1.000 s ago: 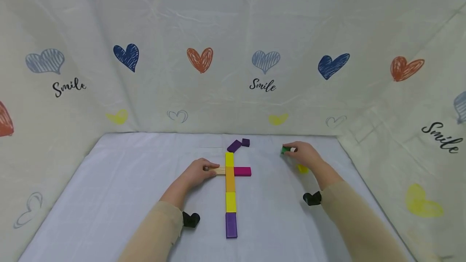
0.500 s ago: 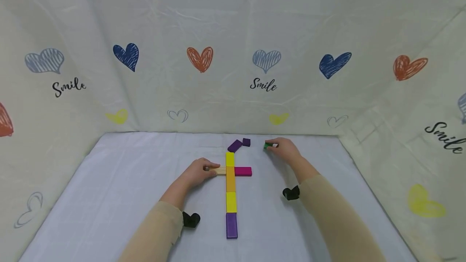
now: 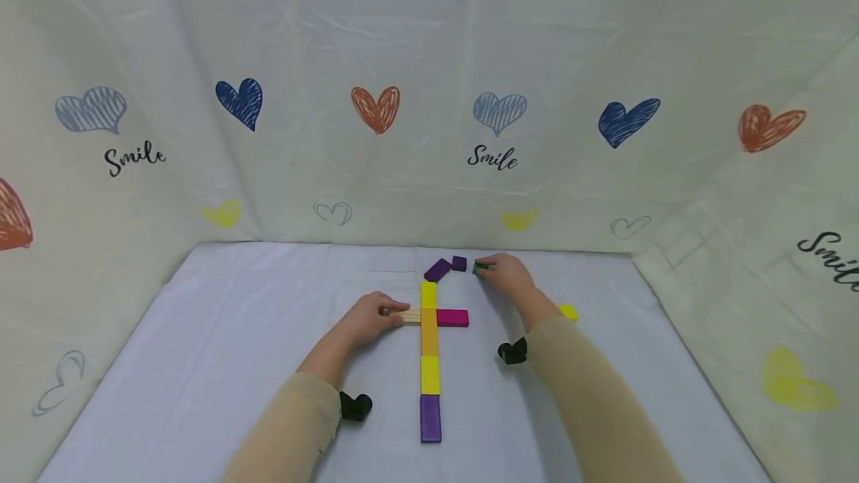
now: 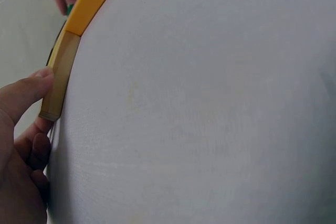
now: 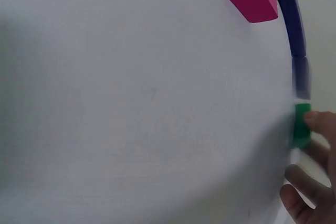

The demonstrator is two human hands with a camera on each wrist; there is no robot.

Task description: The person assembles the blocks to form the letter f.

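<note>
My left hand [image 3: 365,319] holds the outer end of a plain wooden block [image 4: 62,74] between thumb and finger. The block's inner end meets an orange block [image 3: 429,332]. My right hand [image 3: 513,278] pinches a small green block [image 5: 302,124] at the far side of the table, just right of a small purple block [image 3: 459,264], with a slim gap between them. A tilted purple block [image 3: 438,270] links that one to the top yellow block [image 3: 428,294]. Opposite the wooden block, a magenta block [image 3: 452,318] juts right from the orange one.
Below the orange block, a yellow block [image 3: 430,375] and a long purple block [image 3: 431,418] continue the upright line. Another yellow block [image 3: 568,312] lies beside my right forearm, partly hidden by it. A heart-printed curtain stands behind the white table [image 3: 235,364].
My right hand has carried the green block left, from the table's right side to near the small purple block. My left hand stays on the wooden block.
</note>
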